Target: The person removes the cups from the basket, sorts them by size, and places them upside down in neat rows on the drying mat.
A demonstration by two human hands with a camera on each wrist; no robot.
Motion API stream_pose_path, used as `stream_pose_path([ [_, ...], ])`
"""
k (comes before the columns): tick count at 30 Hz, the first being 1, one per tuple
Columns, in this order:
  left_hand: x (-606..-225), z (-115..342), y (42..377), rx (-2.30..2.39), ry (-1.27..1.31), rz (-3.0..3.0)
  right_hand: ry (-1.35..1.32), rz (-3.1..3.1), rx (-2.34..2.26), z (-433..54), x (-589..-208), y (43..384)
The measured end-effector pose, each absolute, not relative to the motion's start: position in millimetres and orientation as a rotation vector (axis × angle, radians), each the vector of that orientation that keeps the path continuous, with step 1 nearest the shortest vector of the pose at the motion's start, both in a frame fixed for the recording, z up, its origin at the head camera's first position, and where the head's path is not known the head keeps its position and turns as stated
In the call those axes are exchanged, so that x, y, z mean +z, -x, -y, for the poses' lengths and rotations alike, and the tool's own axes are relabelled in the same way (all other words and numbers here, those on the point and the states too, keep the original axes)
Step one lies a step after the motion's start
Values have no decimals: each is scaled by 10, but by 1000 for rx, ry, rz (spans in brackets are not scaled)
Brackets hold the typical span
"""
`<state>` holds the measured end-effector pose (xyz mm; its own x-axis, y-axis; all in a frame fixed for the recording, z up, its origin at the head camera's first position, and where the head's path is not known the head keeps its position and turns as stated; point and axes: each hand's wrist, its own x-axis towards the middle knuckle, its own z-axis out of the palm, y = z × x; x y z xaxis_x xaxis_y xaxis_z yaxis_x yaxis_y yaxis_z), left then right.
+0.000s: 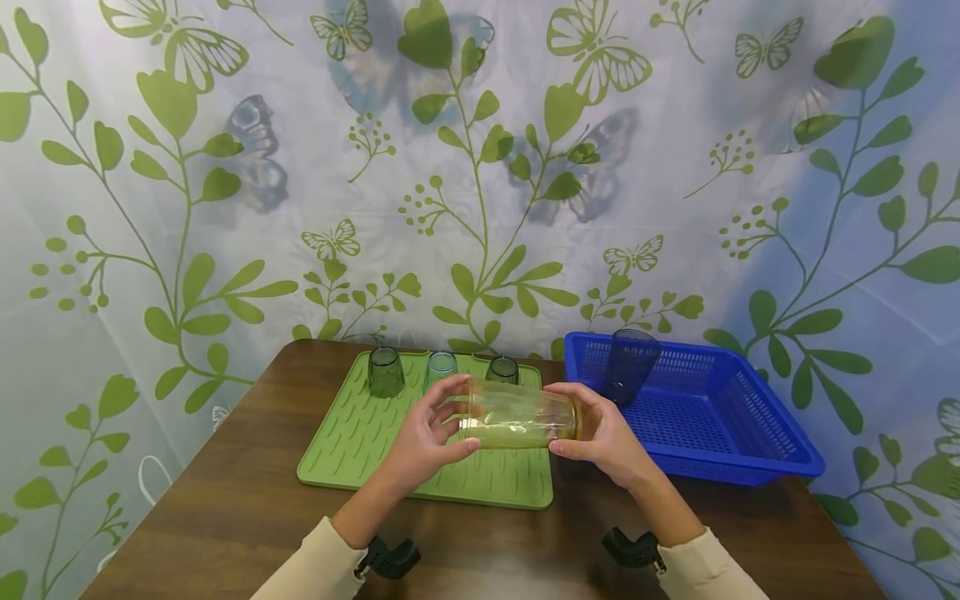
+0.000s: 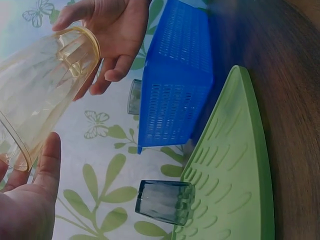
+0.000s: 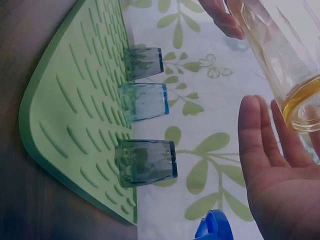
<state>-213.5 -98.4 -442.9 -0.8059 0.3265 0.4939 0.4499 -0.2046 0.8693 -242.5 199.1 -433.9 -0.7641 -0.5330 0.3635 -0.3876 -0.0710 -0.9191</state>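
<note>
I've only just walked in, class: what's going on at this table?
A person's left hand and right hand hold a yellow-tinted glass sideways in the air, one at each end. Behind it, a small blue-tinted glass stands between two dark-tinted glasses on the green ridged mat. To the right, a tall dark glass is in the blue perforated basket.

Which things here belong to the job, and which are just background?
Likely job: see-through yellow tumbler, held by left hand and right hand; tall dark tumbler; three small tinted tumblers; green ridged mat; blue plastic basket.

Likely background: brown wooden table; white leaf-patterned curtain.
</note>
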Motion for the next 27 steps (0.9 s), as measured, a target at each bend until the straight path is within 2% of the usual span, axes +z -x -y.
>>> stream_pose_path([
  [14,-4420,1066,2123,-2168,993,1976,1036,-2066,-2033,-1939,-4380,2426],
  [27,-4529,1519,2111,-1869,899,2246,920,-2059,-2070,-1680,-4483,2517],
])
